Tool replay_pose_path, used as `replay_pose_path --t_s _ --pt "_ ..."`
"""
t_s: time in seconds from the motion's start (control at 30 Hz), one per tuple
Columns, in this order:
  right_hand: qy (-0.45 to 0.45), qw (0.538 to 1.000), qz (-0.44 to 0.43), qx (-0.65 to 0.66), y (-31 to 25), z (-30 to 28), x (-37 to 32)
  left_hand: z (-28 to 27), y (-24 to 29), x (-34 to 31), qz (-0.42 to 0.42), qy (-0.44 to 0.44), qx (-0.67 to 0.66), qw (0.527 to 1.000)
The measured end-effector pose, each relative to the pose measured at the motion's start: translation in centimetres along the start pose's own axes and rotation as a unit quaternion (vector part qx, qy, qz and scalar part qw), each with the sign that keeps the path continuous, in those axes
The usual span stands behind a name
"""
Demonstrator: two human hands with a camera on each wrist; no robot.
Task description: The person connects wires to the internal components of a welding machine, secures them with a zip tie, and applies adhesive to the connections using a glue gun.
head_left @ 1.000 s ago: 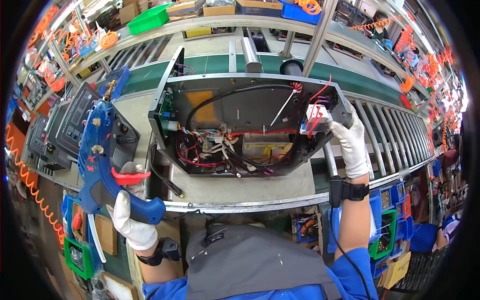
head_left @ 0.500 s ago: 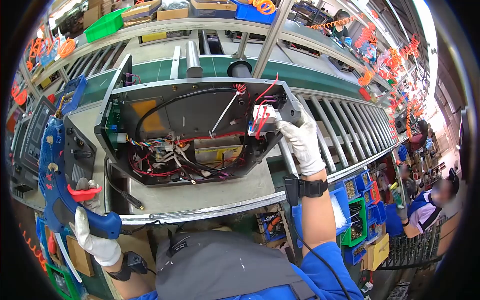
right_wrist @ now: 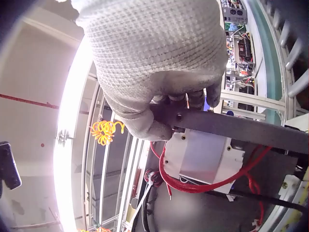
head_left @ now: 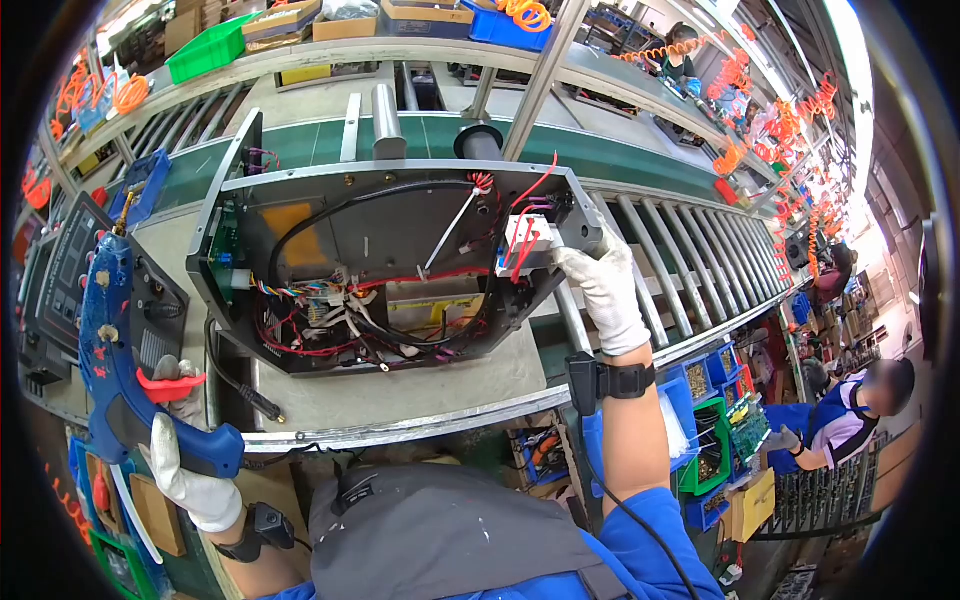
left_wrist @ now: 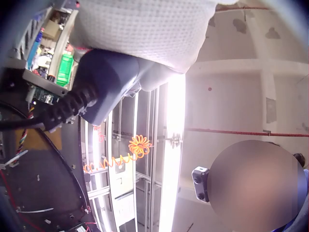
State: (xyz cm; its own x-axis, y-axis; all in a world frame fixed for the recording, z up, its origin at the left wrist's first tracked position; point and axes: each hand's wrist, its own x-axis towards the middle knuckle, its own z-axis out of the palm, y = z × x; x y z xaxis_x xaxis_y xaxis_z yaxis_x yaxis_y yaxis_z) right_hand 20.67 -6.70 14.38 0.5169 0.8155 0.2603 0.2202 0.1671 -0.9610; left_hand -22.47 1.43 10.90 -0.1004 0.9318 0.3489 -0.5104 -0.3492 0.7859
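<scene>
A dark open metal case (head_left: 400, 230), full of wiring, stands on the bench in the head view. My gloved right hand (head_left: 605, 290) grips its right side wall, with the thumb on the inner side and the fingers over the outside. Close by the thumb is a white block with red wires (head_left: 528, 232); the right wrist view shows this white block (right_wrist: 205, 154) just below the wall's edge. In my gloved left hand (head_left: 190, 490) is a blue corded power screwdriver (head_left: 110, 340) with a red trigger, its bit pointing up, left of the case. Fingers curl round its handle.
Behind the tool sits a black unit with a panel (head_left: 65, 270). Metal rollers (head_left: 690, 250) run to the right, and a green conveyor belt (head_left: 310, 140) passes behind. A black cable plug (head_left: 265, 405) lies near the bench edge. Another person (head_left: 850, 410) is at the right.
The head view has swung right, so the case and both hands appear farther left. Both grips look the same. The person at the right now has a green circuit board at hand.
</scene>
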Motion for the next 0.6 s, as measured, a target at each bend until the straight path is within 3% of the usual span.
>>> replay_pose_path --t_s 0.23,0.27,0.3,0.33,0.37,0.4,0.43,0.47,0.5,0.53,0.57,0.6 --pt "-0.005 1.0 0.003 -0.027 -0.6 0.0 -0.2 0.4 0.2 0.0 0.004 -0.007 0.011 1.0" --pt "0.002 0.997 -0.009 -0.078 -1.0 -0.1 -0.4 0.6 0.4 -0.1 0.005 -0.004 0.028 1.0" --pt "0.002 0.992 -0.023 -0.123 -1.3 0.2 -0.5 0.5 0.0 0.0 0.027 0.076 0.08 0.994" --pt "0.01 0.997 -0.047 -0.063 -1.4 0.8 -0.9 -0.2 -0.3 -0.5 -0.037 0.072 0.104 0.991" --pt "0.03 0.998 0.041 -0.037 -2.3 1.6 -1.6 -1.5 0.2 -1.3 -0.09 0.086 0.139 0.982" --pt "0.052 0.995 -0.006 0.086 -3.8 4.3 -2.1 0.3 0.9 -1.7 -0.094 0.081 0.146 0.981" --pt "-0.002 0.989 0.084 0.121 -1.7 2.3 -1.4 -0.4 0.6 -1.9 -0.111 0.056 0.125 0.984" --pt "-0.009 0.986 0.119 0.113 -1.2 1.6 -1.7 -3.5 -1.4 -2.5 0.004 -0.019 0.294 0.956" --pt "-0.056 0.989 0.086 0.108 0.5 -0.6 -1.2 -4.5 -0.8 -1.7 0.15 -0.132 0.412 0.889" --pt "-0.062 0.993 0.015 0.098 -1.1 2.1 -1.7 -3.3 0.8 -1.3 -0.01 -0.026 0.233 0.972" --pt "-0.079 0.996 -0.019 0.045 -0.2 1.3 -1.2 -2.9 2.3 -1.0 -0.15 0.074 0.009 0.986" --pt "-0.109 0.992 -0.027 -0.052 -0.7 0.7 -1.1 -5.0 3.3 -1.3 -0.133 0.1 0.021 0.986"
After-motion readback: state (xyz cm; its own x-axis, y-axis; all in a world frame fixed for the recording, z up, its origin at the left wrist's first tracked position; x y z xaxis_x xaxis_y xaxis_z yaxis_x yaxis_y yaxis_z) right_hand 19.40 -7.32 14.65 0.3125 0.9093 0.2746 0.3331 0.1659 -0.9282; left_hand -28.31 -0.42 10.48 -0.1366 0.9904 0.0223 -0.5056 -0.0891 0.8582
